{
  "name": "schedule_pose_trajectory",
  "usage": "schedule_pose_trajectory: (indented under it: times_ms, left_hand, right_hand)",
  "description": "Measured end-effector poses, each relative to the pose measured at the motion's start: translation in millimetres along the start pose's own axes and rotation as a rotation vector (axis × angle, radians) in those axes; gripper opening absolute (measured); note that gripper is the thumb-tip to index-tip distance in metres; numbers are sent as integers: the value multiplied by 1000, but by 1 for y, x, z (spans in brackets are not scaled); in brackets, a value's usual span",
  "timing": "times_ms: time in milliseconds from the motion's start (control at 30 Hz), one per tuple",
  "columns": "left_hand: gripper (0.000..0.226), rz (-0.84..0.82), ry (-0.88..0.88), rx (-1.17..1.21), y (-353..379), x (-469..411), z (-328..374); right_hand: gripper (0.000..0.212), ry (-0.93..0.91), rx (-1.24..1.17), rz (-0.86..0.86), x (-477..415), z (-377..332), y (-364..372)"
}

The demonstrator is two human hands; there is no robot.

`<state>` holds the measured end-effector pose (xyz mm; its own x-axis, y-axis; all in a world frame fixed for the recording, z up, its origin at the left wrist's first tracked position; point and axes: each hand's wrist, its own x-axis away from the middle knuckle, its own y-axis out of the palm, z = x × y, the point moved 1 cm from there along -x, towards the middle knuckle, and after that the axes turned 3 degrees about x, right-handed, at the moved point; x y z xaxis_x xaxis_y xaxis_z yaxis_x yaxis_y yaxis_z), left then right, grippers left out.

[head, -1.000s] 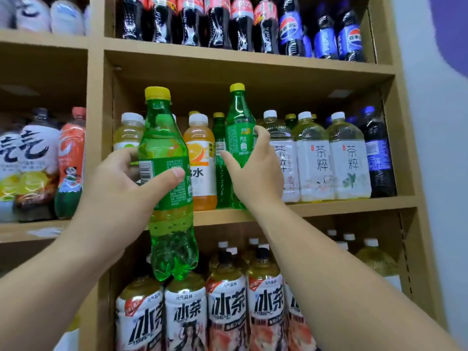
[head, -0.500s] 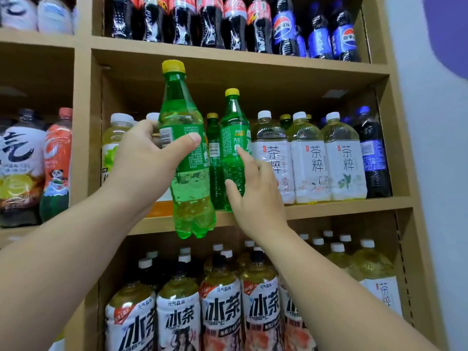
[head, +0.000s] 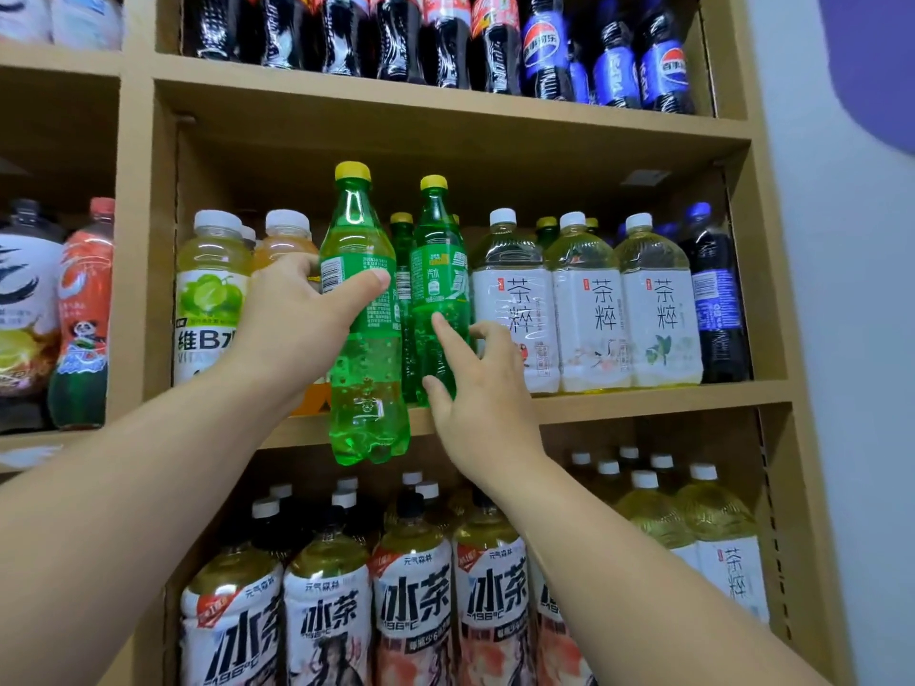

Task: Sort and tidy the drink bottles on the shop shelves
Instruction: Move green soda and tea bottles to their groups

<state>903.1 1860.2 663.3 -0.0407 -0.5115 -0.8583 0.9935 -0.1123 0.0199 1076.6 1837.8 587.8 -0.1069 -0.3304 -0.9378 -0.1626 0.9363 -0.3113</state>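
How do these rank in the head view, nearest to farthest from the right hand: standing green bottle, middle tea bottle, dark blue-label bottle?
1. Standing green bottle, at the right hand fingertips.
2. Middle tea bottle, further right on the shelf.
3. Dark blue-label bottle, at the row's right end.

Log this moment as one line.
left hand: grips held green bottle, upright, base below middle shelf edge | right hand: straight fingers at shelved green bottle | placement: not yet done

Middle of the frame, nearest ones only: three white-labelled clear plastic tea bottles (head: 586, 299) with white caps, and two yellow-capped green plastic soda bottles (head: 364, 339).
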Motion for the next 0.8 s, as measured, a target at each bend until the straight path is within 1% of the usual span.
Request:
schedule_pose_trajectory:
  times_ms: [100,167,233,300,367,400,433,533,600,700,800]
  left_hand:
    - [32,-23,-13,-22,2,3,-1]
    - [36,-45,-25,-21,3,4,-3]
    - [38,-66,-34,-12,3,4,-4]
    - [39,-63,-32,-18,4,3,-4]
    - [36,-55,-47,6,4,1,-3]
    - [34,-55,-53,19,4,0,-3]
    - [34,-54,-57,22,5,-1,-3]
    - [35,-49,-61,24,6,-1,-4]
    - [34,-54,-76,37,8,0,-6]
    - [33,-76,-86,48,11,1,-6]
    - [30,-99,-79,53,14,3,-3]
  right_hand:
    - [61,-6,0,-18,1,3,-2]
    - [54,-27,-50,-13,0,7,-10]
    - [46,-33,-91,64,-10,14,-25]
    - [43,-10,-79,191,-30,26,-42]
    - [49,22,10,259,-55,38,-59]
    - [57,43,78,239,-67,43,-66]
    - [64,59,157,183,-76,46,-71]
    - [78,53,343,-44,-92,50,-74]
    - [76,20,385,-125,-96,51,-71]
    - [60,15,355,-116,-102,56,-72]
    - [58,12,402,-158,-110,63,-79]
